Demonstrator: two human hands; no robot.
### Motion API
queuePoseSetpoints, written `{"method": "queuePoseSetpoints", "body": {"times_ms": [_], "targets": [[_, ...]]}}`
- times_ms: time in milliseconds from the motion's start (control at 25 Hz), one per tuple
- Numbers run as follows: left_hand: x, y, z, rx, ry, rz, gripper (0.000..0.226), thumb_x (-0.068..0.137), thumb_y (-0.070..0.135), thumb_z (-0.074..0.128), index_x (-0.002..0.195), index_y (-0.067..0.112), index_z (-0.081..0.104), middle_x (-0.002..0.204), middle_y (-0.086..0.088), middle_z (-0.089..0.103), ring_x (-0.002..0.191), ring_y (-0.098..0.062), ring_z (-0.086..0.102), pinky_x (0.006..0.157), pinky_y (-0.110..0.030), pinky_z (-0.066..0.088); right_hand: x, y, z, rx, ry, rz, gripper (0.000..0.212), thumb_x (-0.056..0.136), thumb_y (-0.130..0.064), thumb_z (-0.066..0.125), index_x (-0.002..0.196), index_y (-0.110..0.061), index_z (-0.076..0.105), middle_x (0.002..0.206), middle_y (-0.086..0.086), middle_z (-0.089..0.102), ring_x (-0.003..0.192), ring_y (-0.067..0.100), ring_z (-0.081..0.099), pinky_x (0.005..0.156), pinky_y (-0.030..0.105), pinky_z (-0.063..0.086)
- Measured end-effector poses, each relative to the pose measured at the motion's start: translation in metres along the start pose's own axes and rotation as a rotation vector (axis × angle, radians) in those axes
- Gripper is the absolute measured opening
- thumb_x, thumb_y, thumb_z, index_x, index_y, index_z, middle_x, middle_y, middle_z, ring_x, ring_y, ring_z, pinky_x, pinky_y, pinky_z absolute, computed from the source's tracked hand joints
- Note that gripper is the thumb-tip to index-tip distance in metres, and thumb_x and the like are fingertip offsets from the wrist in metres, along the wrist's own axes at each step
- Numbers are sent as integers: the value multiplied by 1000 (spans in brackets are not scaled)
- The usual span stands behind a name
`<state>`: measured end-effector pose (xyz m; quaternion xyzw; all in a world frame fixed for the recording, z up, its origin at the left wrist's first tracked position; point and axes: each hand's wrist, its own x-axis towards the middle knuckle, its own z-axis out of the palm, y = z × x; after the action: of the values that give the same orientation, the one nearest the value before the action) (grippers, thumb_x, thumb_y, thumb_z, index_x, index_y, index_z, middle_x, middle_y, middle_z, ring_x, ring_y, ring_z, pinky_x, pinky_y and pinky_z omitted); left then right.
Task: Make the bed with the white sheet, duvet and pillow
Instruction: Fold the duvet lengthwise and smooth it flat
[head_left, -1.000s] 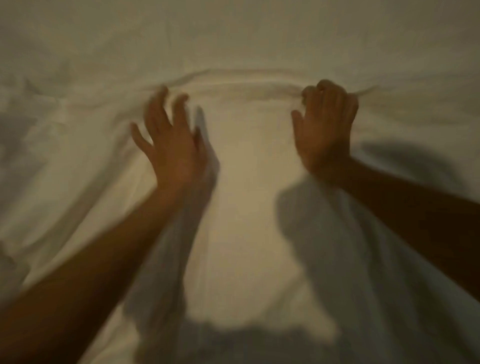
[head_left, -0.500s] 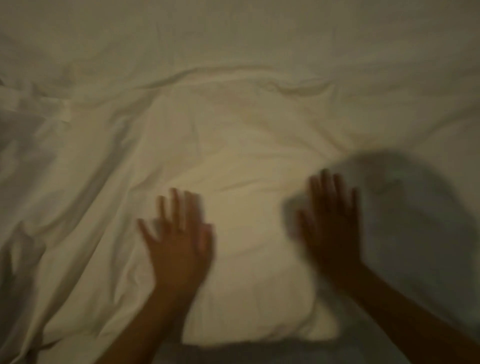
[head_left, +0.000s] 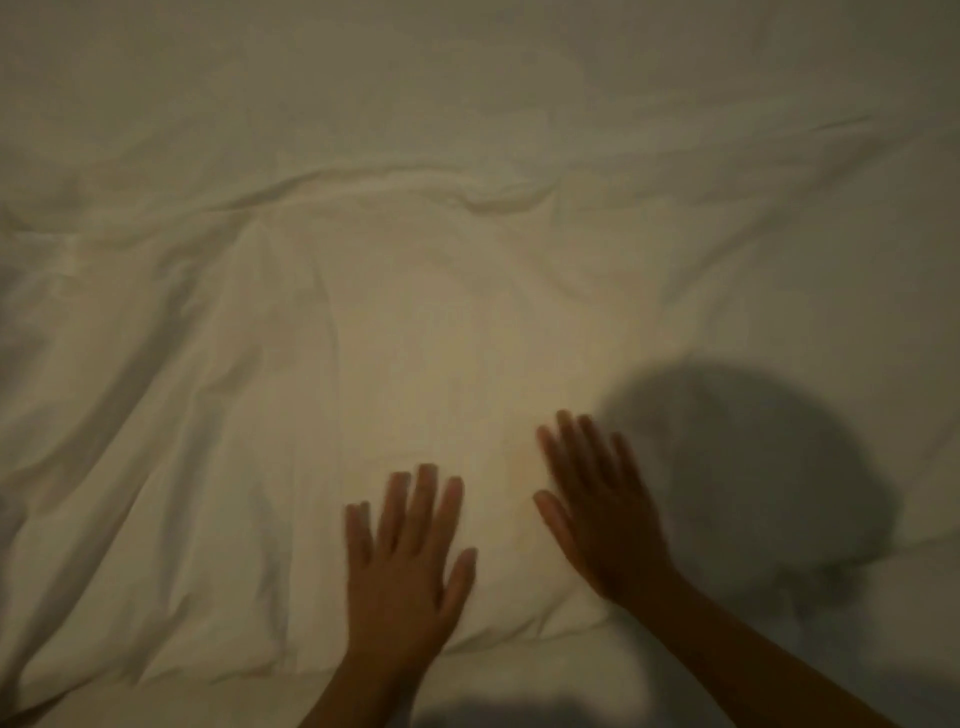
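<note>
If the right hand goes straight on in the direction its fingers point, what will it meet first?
Ahead of the right hand lies only smooth white bedding. The first obstacle is probably the long crease across it, though depth is unclear.

Dim warm light, soft blur, big shadow btm right

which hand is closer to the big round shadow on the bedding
Right. The right hand is at the left edge of the shadow; the left hand sits further left.

Plain white duvet, unpatterned, grey shadow at right
</note>
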<state>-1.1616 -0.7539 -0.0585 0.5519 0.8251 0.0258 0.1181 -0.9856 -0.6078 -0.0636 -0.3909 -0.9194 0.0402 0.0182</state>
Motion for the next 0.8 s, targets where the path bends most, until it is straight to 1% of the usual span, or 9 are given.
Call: {"method": "queuePoseSetpoints", "body": {"times_ms": [80, 200, 320, 440, 520, 600, 680, 760, 800], "targets": [[-4, 1, 9, 5, -39, 6, 65, 94, 60, 17, 147, 27, 32, 157, 1, 21, 143, -23, 22, 112, -53, 12, -7, 14, 7, -6, -41, -56, 57, 98, -49, 30, 146, -19, 35, 153, 6, 29, 140, 26, 31, 113, 45, 23], [-4, -19, 9, 46, -32, -142, 72, 92, 64, 14, 146, 23, 36, 153, -3, 31, 141, -25, 24, 110, -55, 15, -22, 76, 2, -47, -61, 102, 61, 97, -52, 23, 147, -18, 32, 154, 5, 26, 141, 25, 27, 114, 45, 20], [2, 9, 3, 16, -12, -226, 72, 93, 62, 9, 147, 20, 30, 153, -4, 29, 142, -24, 19, 107, -59, 16, -33, 106, -2, 6, -67, 111, 62, 98, -51, 20, 147, -15, 30, 153, 8, 28, 140, 27, 29, 112, 46, 23], [37, 100, 15, -44, 11, -92, 65, 95, 57, 12, 148, 24, 30, 157, -1, 22, 146, -19, 11, 110, -54, 12, -13, 124, -6, 68, -61, -92, 59, 99, -49, 21, 148, -17, 30, 154, 4, 26, 140, 25, 28, 112, 45, 21], [84, 164, 31, -17, 51, -17, 63, 96, 56, 14, 151, 26, 23, 158, -1, 16, 146, -21, 9, 112, -53, 10, 12, 156, -5, 58, -27, -257, 56, 99, -47, 26, 148, -21, 30, 155, 4, 26, 142, 22, 24, 113, 44, 18], [139, 206, 31, 0, 134, -90, 63, 97, 54, 16, 151, 23, 20, 158, -2, 14, 146, -24, 11, 113, -52, 7, 43, 183, -8, 30, 5, -281, 54, 99, -45, 25, 148, -21, 30, 154, 6, 28, 142, 23, 23, 114, 45, 16], [181, 221, 30, -40, 157, -166, 65, 96, 55, 19, 152, 24, 11, 158, 1, 3, 146, -21, 2, 115, -47, -1, 78, 203, -6, 35, 30, -261, 56, 100, -47, 17, 147, -19, 31, 153, 8, 30, 141, 26, 26, 114, 47, 16], [195, 213, 29, -14, 117, -107, 66, 95, 57, 19, 152, 25, 3, 158, 4, -4, 146, -17, -6, 116, -45, -4, 100, 217, 0, 55, 16, -376, 60, 99, -50, 13, 147, -17, 30, 153, 9, 30, 142, 27, 26, 113, 47, 16], [200, 204, 29, 27, 120, -44, 68, 94, 58, 21, 152, 26, 7, 159, 3, 0, 147, -17, -3, 116, -46, 0, 113, 222, 5, 46, 16, -469, 61, 99, -51, 14, 147, -17, 30, 153, 8, 30, 142, 26, 26, 114, 46, 15]]}}
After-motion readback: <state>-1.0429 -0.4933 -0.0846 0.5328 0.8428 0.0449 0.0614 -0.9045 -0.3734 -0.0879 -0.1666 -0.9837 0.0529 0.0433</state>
